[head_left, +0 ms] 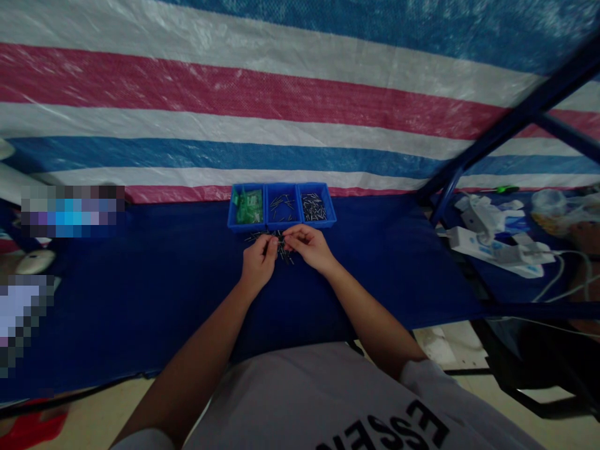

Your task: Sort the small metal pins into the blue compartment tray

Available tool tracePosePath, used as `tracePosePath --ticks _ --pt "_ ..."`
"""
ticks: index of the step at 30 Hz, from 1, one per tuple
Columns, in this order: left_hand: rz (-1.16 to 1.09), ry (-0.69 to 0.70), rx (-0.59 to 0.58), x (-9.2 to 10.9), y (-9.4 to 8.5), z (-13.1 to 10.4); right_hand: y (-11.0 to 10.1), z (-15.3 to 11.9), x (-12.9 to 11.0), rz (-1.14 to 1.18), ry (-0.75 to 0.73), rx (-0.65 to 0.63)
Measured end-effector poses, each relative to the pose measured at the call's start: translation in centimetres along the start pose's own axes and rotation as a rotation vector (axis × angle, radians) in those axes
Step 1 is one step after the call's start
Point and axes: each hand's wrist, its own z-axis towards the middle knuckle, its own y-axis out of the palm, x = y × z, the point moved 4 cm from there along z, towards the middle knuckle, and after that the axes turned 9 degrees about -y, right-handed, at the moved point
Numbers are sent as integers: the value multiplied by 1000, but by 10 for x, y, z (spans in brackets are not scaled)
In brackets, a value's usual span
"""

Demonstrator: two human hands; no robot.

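My left hand (259, 261) and my right hand (311, 246) meet close together just in front of a blue three-part bin. Both hands are closed in a pinch, thumb against fingers. What they hold between the fingertips is too small to make out. Under and around the fingertips lies a loose pile of thin dark metal pins (285, 255) on the blue table cover. The bin's left compartment holds green plastic packets (249, 207). Scattered thin pins (282, 203) lie in the middle compartment, and many short metal pieces (314, 207) fill the right one.
The blue-covered table (182, 281) runs across, backed by a striped tarp (300, 106). At right, beyond a blue metal frame (487, 134), lie a white power strip (501, 253), cables and a clear tub (549, 204). Blurred items sit at the far left.
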Motion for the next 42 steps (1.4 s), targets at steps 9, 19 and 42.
tracePosePath --ticks 9,19,42 --pt "-35 4 -8 0 0 0 -11 3 0 -2 25 129" --pt "-46 -20 -14 -2 0 0 -48 6 -4 -15 31 555" --pt "-30 -13 -26 -1 1 0 -47 5 -9 -513 -121 387"
